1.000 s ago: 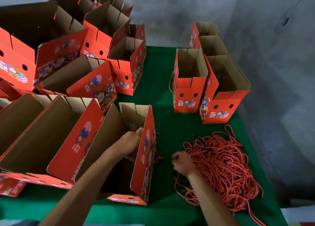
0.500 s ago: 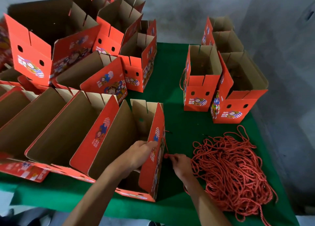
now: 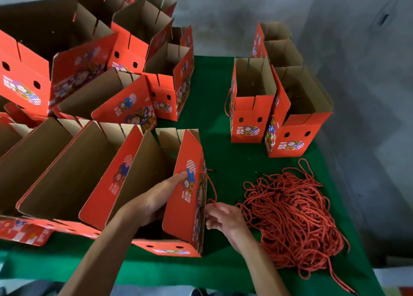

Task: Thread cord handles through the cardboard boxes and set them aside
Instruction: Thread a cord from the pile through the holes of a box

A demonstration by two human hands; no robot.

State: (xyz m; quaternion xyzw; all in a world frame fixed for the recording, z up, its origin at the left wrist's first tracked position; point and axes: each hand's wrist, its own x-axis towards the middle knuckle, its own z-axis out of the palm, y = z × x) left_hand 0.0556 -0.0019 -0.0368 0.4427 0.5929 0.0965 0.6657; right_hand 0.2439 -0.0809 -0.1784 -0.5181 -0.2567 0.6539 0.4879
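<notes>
An open red cardboard box (image 3: pixel 186 219) stands at the table's front, brown inside. My left hand (image 3: pixel 156 200) reaches into it and presses flat against the inner face of its right wall, fingers extended. My right hand (image 3: pixel 223 217) is outside that wall, pinching the end of a red cord (image 3: pixel 211 187) that arcs up along the wall to a point higher on it. Where the cord enters the wall is hard to make out. A big heap of red cords (image 3: pixel 292 215) lies just right of my right hand.
Three red boxes (image 3: pixel 252 108) stand at the back right, one with a cord loop on its side. Many open red boxes (image 3: pixel 93 88) crowd the left and back. The green tablecloth (image 3: pixel 214 99) covers the table; a grey wall rises behind.
My right hand left the cord heap with a cord end and brought it against the box's right wall. My left hand slid down and flattened inside the box. The camera moved closer.
</notes>
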